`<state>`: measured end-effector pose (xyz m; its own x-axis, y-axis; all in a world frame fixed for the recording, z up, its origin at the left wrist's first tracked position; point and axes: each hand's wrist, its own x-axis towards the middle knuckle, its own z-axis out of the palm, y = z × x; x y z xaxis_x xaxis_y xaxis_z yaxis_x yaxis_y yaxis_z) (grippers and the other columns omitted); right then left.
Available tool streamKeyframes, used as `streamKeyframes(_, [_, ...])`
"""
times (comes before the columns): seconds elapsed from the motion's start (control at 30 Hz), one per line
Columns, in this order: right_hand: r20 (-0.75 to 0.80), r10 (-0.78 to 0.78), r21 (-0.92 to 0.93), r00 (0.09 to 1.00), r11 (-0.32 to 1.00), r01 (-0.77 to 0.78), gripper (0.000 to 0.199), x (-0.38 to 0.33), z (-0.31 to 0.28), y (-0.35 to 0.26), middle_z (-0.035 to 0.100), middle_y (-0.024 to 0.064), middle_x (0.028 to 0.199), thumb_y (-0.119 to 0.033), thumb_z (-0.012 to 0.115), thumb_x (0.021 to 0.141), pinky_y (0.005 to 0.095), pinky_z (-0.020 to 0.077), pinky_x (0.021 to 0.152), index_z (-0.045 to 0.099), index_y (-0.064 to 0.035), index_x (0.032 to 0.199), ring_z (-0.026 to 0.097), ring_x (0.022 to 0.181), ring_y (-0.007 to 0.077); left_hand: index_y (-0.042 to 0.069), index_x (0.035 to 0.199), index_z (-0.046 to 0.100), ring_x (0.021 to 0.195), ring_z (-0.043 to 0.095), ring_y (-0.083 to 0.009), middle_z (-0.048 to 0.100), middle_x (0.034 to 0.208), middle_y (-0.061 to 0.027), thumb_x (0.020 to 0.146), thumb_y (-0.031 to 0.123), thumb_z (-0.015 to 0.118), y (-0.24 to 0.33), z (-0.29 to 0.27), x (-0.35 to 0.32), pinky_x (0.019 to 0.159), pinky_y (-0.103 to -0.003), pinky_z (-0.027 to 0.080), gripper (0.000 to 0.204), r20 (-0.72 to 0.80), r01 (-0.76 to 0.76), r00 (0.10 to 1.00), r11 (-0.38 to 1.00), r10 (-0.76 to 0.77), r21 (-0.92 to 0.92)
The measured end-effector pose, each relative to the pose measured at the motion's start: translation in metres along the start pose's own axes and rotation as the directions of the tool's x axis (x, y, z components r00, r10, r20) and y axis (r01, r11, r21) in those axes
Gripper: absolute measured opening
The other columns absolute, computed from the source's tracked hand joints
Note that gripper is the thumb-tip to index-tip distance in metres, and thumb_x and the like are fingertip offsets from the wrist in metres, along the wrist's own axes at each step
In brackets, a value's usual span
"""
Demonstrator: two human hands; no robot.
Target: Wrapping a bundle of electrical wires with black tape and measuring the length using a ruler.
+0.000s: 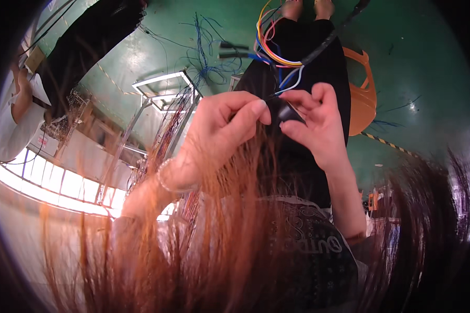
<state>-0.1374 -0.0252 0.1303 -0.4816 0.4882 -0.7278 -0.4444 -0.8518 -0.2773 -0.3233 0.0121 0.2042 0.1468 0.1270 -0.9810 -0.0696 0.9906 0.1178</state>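
Note:
Both my hands are raised over my lap. My right hand point(318, 122) grips a small black connector point(289, 113) between thumb and fingers. My left hand point(222, 128) pinches thin wires at the connector's near end with thumb and forefinger. A bundle of coloured wires point(274, 49), yellow, orange, blue, white and pink, loops upward from the connector beside a thick black cable point(324, 44). Strands of reddish hair hang across the lower view and blur my forearms.
An orange plastic stool point(363, 99) stands on the green floor point(418, 62) to my right. Loose blue wires point(209, 57) lie on the floor by a white metal frame point(164, 91). Another person in black and white stands at upper left point(21, 99).

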Motion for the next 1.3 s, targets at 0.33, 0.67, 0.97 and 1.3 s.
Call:
streamKeyframes(0.33, [0.337,-0.386,-0.800,0.859,0.364,0.477,0.029,-0.002,0.054,-0.050,0.061,0.0104,0.092,-0.011,0.072,0.080,0.0305,0.0470,0.075,0.066,-0.0016,0.106,0.057,0.087,0.0244,0.001,0.085,0.064,0.057,0.053,-0.0174,0.053,0.063,-0.0051,0.088,0.010,0.061,-0.033,0.022,-0.007,0.054,-0.031,0.042,0.010,0.029,-0.551,0.818,0.768,0.575,0.327])
streamKeyframes(0.67, [0.347,0.053,0.400,0.936,0.895,-0.199,0.092,0.024,0.013,0.011,0.045,0.0181,0.140,-0.044,0.072,0.080,0.0392,0.0295,0.112,0.030,0.0064,0.144,0.044,0.130,0.0273,0.007,0.083,0.054,0.044,0.021,-0.0036,0.025,0.050,0.0094,0.102,0.029,0.043,-0.003,0.011,-0.016,0.045,-0.023,0.016,0.031,0.242,0.254,0.958,0.854,-0.156,-0.454])
streamKeyframes(0.97, [0.237,0.300,-0.014,0.924,0.952,-0.306,0.055,0.008,0.000,-0.011,0.058,0.0049,0.106,-0.021,0.074,0.074,0.0267,0.0477,0.084,0.052,-0.0007,0.121,0.059,0.092,0.0134,0.003,0.082,0.057,0.047,0.020,-0.0026,0.029,0.053,0.0094,0.101,0.025,0.048,0.002,0.017,-0.025,0.046,-0.023,0.014,0.030,-0.024,0.050,0.998,0.967,-0.058,-0.250])
streamKeyframes(1.3, [0.003,-0.124,-0.626,0.992,0.773,0.099,0.027,-0.031,0.042,-0.048,0.056,0.0000,0.089,-0.015,0.072,0.084,0.0210,0.0387,0.060,0.065,-0.0016,0.107,0.047,0.073,0.0081,0.001,0.094,0.060,0.062,0.046,-0.0037,0.054,0.066,0.0001,0.101,0.017,0.047,-0.019,0.019,-0.029,0.054,-0.019,0.033,0.022,-0.043,-0.117,0.991,0.967,0.130,0.226])
